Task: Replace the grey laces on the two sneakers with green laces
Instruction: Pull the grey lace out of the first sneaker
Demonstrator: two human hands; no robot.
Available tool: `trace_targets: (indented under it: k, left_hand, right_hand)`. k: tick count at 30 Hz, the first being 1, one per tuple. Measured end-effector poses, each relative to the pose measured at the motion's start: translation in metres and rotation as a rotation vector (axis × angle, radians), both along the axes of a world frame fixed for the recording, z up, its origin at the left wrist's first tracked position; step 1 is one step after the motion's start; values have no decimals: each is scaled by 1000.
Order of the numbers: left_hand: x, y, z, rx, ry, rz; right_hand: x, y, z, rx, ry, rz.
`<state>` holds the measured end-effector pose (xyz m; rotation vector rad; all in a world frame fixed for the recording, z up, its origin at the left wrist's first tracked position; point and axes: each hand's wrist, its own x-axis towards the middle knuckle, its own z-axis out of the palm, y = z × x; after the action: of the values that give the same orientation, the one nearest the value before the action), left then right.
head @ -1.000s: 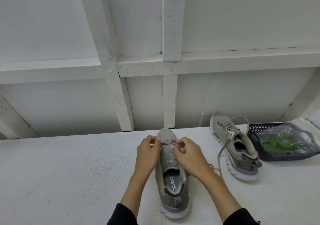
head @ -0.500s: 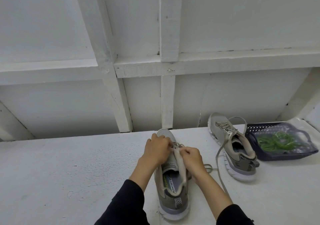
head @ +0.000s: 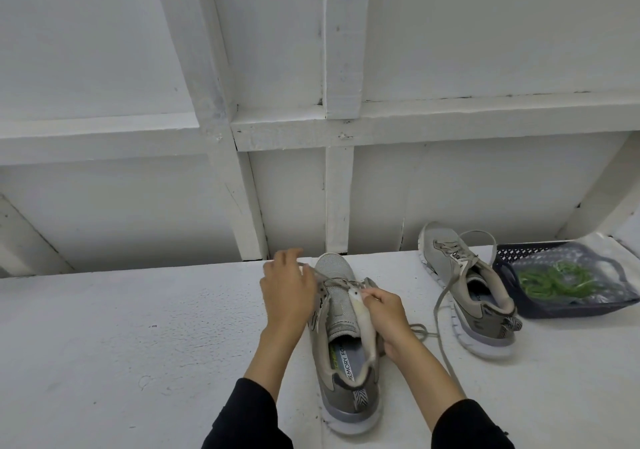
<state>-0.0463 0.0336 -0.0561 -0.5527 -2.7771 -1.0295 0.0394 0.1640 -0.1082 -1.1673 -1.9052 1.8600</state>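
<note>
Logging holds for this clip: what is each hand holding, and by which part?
Left hand pinches the grey lace near the near sneaker's toe eyelets; right hand grips that sneaker's right collar edge.

— What's in front of you?

— You face a white-painted wall [head: 485, 33] of flat panels, crossed by a horizontal rail [head: 450, 121] and split by upright battens [head: 341, 40]. One batten leans at a slant [head: 221, 130].

— And below you?

— You look down on a white work surface [head: 121, 338], its paint rough and speckled, butting against the wall's foot. The light falls soft and even, with faint shadows under the rail. At far right, the surface meets another angled white board [head: 602, 203].
</note>
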Motion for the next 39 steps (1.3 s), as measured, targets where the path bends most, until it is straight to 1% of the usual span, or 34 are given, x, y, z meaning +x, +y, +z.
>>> trace_targets:
  k: [2,4,7,9,11,15,19,21,24,25,26,27,29,30,31,32,33,34,35,36,39]
  left_hand:
    - [-1,11,5,-138,55,-184]
    - [-2,22,8,-298,41,-304]
    - [-6,33,5,-446,-30,-322]
    - [-8,35,3,-464,-47,-293]
    - [-9,34,2,-438,-67,-280]
    - [-10,30,0,-428,-145,-307]
    - [-9,30,4,-434,-123,-334]
    - [-10,31,2,-401,-160,-356]
    - [-11,30,-6,-243,-218,-347]
    - [-10,29,-8,-171,-224,-333]
    - [-8,28,-9,-58,-251,-323]
    - [-6,25,-10,120,-318,-319]
    - [2,20,-10,571,-521,-311]
    - [3,19,-8,756,-605,-298]
    - [5,17,-6,889,-662,-276]
    - [5,16,-3,970,-688,-236]
    - [3,14,-1,986,-681,-186]
    - [1,12,2,928,-640,-146]
    - [-2,10,4,807,-573,-126]
    - [-5,9,5,642,-489,-144]
    - [-7,9,5,-52,-299,-265]
  right_hand:
    - [-1,4,2,-10,-17,33]
    - [-2,8,7,27,-40,81]
    - [-5,12,12,108,-58,111]
    - [-6,13,13,126,-57,116]
    - [-6,12,13,130,-60,123]
    - [-4,6,15,143,-21,83]
    - [-2,1,16,138,19,40]
    - [-1,0,15,146,34,30]
    - [-1,-1,12,166,47,20]
    - [-1,-1,12,181,50,15]
    - [-1,-1,12,194,53,11]
    - [-1,-2,13,204,55,9]
    - [-1,-3,14,217,50,5]
    - [0,-4,14,221,48,0]
    - [0,-4,14,221,48,-6]
    - [0,-4,14,219,49,-10]
    - [0,-5,14,219,49,-11]
    - [0,-5,14,219,47,-11]
    - [1,-5,14,221,47,-11]
    - [0,-5,14,223,48,-12]
    - [1,-6,15,235,46,-19]
